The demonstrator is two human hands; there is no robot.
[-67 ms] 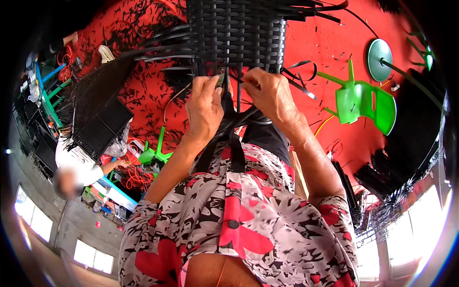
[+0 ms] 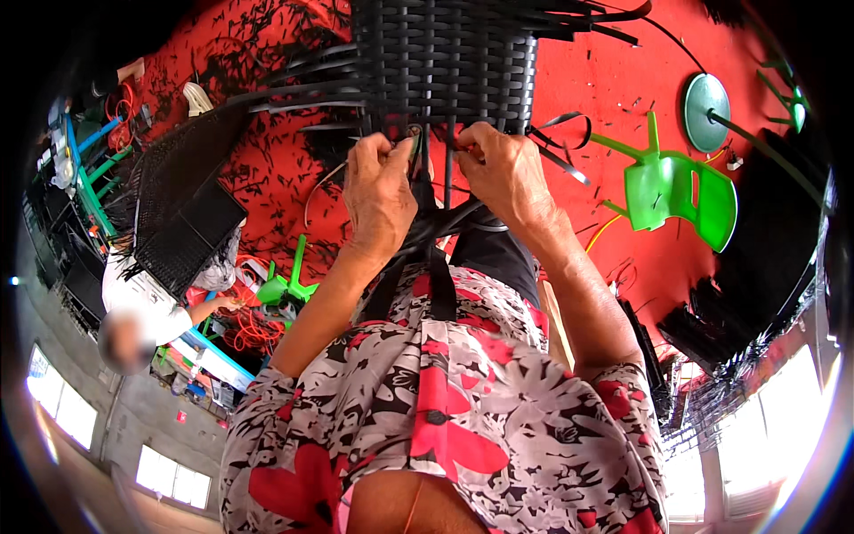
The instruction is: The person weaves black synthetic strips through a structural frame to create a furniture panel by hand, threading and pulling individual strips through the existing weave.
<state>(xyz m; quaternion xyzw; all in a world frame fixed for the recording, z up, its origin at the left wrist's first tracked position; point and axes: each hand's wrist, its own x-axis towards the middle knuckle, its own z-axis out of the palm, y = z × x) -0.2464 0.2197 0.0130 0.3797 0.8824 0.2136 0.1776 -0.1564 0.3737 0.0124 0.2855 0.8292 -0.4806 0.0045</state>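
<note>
A black woven wicker panel (image 2: pixel 445 71) stands before me, with strips sticking out at both sides. Flat black strips (image 2: pixel 451 169) run down from its lower edge toward my lap. At the lower left of the weave, my left hand (image 2: pixel 381 200) is closed, thumb against bent fingers. Something small shows at its fingertips, too small to name. My right hand (image 2: pixel 511 178) is closed in a pinch by the panel's lower edge, right of the hanging strips. Its curled fingers hide whatever lies between them.
A bright green plastic chair (image 2: pixel 658 191) lies at the right, near a round green disc on a pole (image 2: pixel 707 111). At the left, a person in white (image 2: pixel 142 294) works beside dark woven panels (image 2: pixel 182 231). Black scraps litter the red floor (image 2: pixel 285 178).
My left hand has turned slightly, and the greenish piece at its fingertips shows less. My right hand stays nearly in place. The panel sits slightly farther right in view.
</note>
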